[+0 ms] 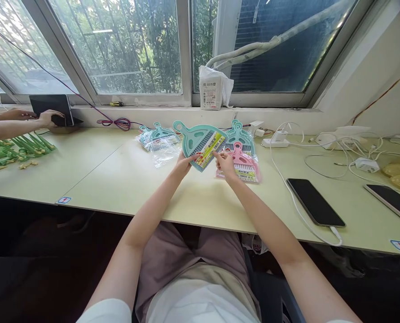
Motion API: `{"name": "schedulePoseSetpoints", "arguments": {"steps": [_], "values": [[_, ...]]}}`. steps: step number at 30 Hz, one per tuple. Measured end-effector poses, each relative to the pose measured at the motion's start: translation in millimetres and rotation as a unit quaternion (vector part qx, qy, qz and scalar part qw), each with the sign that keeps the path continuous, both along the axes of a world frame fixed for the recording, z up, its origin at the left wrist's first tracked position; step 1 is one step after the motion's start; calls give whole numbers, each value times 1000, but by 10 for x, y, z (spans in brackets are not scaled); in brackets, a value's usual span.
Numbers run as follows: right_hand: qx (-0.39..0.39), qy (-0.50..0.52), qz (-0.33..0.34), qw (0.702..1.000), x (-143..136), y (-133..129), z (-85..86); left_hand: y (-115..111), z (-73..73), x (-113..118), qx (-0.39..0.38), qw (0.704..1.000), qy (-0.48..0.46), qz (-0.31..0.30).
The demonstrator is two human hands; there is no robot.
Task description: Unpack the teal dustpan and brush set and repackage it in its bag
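Note:
A teal dustpan set (198, 140) with a brush and a yellow label is held tilted above the table, its handle toward the upper left. My left hand (183, 164) grips its lower left edge, the thumb on the front. My right hand (225, 164) is at its right side, fingers bent by the label; whether it pinches anything is too small to tell. Behind my right hand lies a pink dustpan set (243, 162) in clear wrapping, overlapping teal wrapped sets (239, 133). More wrapped teal sets (159, 136) lie to the left, beside clear plastic (166, 157).
A black phone (316, 202) with a white cable and another phone (393, 202) lie at the right, near chargers (368, 164). At the far left, another person's hands (48, 119) touch a tablet (51, 107) behind green stems (21, 147). A box (211, 93) stands on the sill.

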State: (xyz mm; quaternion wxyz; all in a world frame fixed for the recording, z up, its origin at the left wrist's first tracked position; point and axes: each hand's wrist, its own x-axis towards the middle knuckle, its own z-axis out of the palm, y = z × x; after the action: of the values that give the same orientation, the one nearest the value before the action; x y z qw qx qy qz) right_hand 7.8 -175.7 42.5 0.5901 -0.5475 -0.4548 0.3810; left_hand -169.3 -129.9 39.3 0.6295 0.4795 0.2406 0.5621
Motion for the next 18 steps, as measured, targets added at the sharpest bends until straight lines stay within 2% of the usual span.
{"name": "schedulePoseSetpoints", "arguments": {"steps": [3, 7, 18], "values": [[26, 82, 32, 996, -52, -37, 30, -21, 29, 1, 1, 1000, -3, -3], [26, 127, 85, 988, -117, -80, 64, -23, -1, 17, 8, 1000, 8, -14], [14, 162, 77, 984, -141, -107, 78, -40, 9, 9, 9, 999, 24, -24]]}}
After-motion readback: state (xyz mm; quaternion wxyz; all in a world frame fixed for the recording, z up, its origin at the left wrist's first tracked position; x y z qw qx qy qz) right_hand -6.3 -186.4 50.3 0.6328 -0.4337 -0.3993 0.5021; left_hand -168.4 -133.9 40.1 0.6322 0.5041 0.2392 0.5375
